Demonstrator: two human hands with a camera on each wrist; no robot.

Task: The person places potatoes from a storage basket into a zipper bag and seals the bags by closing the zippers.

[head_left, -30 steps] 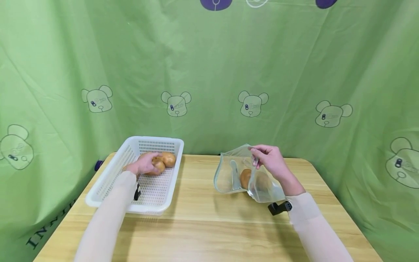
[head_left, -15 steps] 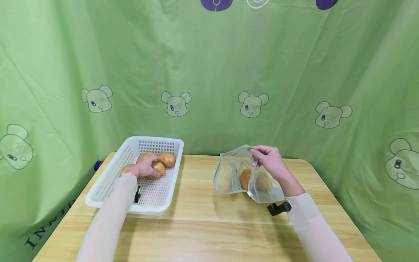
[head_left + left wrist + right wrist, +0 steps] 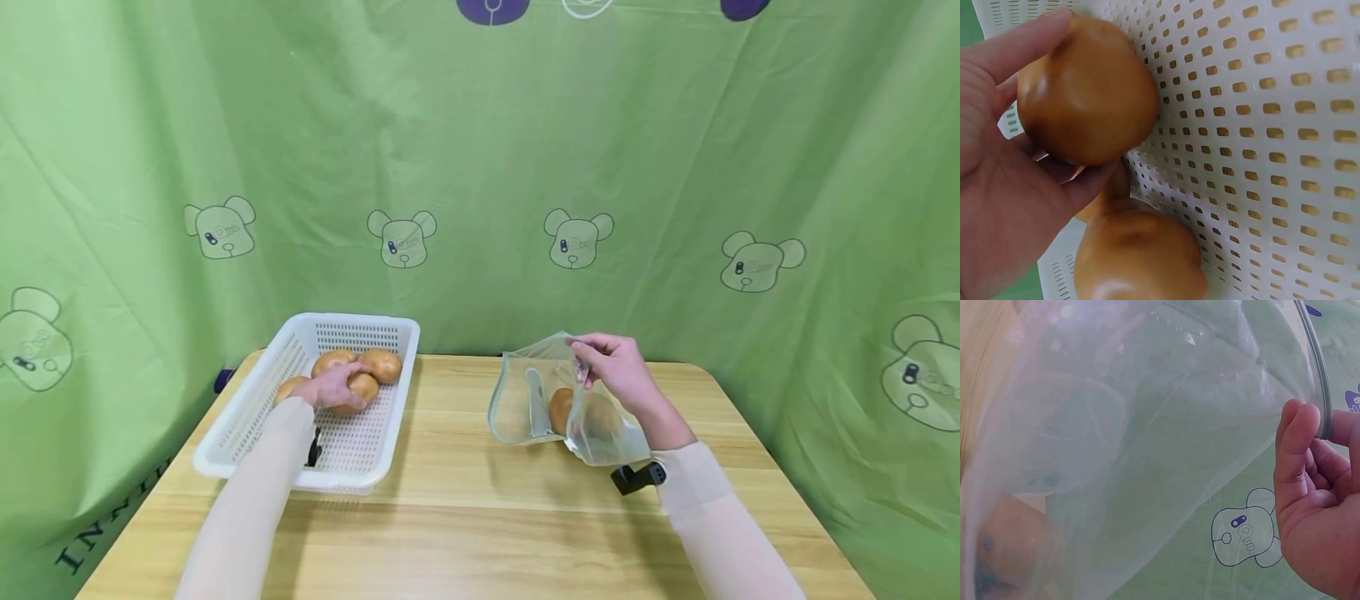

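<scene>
Several glossy, lumpy golden-brown potatoes lie in a white perforated plastic basket (image 3: pixel 405 400) on the left of the table. My left hand (image 3: pixel 330 387) reaches into it and curls its fingers and thumb round one potato (image 3: pixel 1088 90); another potato (image 3: pixel 1141 256) sits just beside this one. On the right, my right hand (image 3: pixel 611 362) pinches the upper edge of a clear zip-top bag (image 3: pixel 517 400) between thumb and fingers, holding its mouth spread. Inside the bag a potato (image 3: pixel 561 410) shows at the bottom. In the right wrist view the zip edge passes between the thumb and fingers (image 3: pixel 1300 434).
Basket and bag both stand on a light wooden table (image 3: pixel 465 533), with bare wood between them. Behind hangs a green curtain (image 3: pixel 480 167) printed with bear heads. A black wrist camera (image 3: pixel 637 478) sits below the right wrist, near the bag.
My left hand has shifted slightly nearer with the potato it grips, so the potatoes behind and left of it show more. My right hand keeps its pinch on the bag, nearly still.
</scene>
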